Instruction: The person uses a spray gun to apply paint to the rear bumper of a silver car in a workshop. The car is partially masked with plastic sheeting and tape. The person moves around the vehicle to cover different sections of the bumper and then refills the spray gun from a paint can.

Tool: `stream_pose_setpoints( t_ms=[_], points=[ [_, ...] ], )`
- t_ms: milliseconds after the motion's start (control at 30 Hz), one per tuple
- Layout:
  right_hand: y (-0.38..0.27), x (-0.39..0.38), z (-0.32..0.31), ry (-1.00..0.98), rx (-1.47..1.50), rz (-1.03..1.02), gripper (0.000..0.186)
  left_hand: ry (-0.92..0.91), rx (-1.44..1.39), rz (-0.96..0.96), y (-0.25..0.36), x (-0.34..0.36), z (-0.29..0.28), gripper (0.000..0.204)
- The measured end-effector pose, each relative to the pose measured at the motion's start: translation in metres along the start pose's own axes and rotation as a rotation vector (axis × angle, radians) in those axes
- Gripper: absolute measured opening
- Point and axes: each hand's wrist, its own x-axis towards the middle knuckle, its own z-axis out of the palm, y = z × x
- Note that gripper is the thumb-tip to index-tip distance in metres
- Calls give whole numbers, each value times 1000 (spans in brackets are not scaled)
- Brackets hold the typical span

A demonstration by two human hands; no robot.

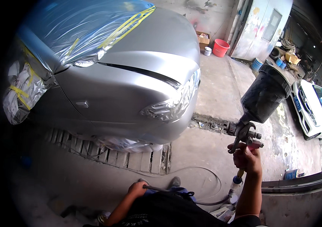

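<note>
Gun (245, 133): was up right of centre, off the floor, well apart from the silver car (130, 85); nozzle faced left, toward the car's front.
Right hand (248, 159): wrapped around the gun's handle, fingers near the trigger (235, 145); couldn't tell if it was pulled.
Cup (266, 94): black, sat atop the gun, tilted up and to the right; fill level not visible. Likely best handled gently, without tipping it further.
Left hand (136, 188): closed around the hose (154, 188) in front of the body.
Hose: ran from the left hand across the waist toward the fitting (238, 179) under the gun. Sound handling seemed to call for some slack at the fitting and no drag on the bodywork.
Aim: a steady wrist, nozzle square to the panel and an even gap looked the best habits here.
Car masking: blue film (66, 28) with yellow tape (127, 29) over the windscreen area; foil (170, 107) over the headlamp. Film edges probably wanted care against snagging.
Footing: grate (130, 160) lay beside the car, thin line (218, 178) looped over the floor; a trip risk, in my judgement.
Background: red bucket (220, 48), pale door (261, 30), white car (313, 108) at right.
</note>
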Motion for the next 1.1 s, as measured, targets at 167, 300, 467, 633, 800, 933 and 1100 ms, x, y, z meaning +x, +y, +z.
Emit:
stream_pose_setpoints(
  t_ms=[167, 300, 467, 633, 800, 933, 1100],
  points=[
    [25, 14, 4, 180, -42, -68, 47, 49, 9, 14, 5, -12, -6, 22],
    [23, 1, -11, 488, -223, 88, 35, 74, -47, 59, -20, -15, -13, 22],
    [19, -7, 63, 780, -332, -25, 34, 51, -75, 54, -102, -8, -16, 22],
    [4, -18, 164, 756, -321, -4, 37, -15, -58, 104, -145, -19, -70, 22],
    [-6, -6, 297, 555, -387, -111, 35, 41, -104, 112, -222, -39, -102, 17],
    [-10, 1, 393, 197, -142, -234, 34, 64, -137, 99, -266, -48, -114, 16],
    [-11, 11, 448, -43, -182, -280, 38, 57, -120, 52, -291, -54, -119, 22]
  ],
)
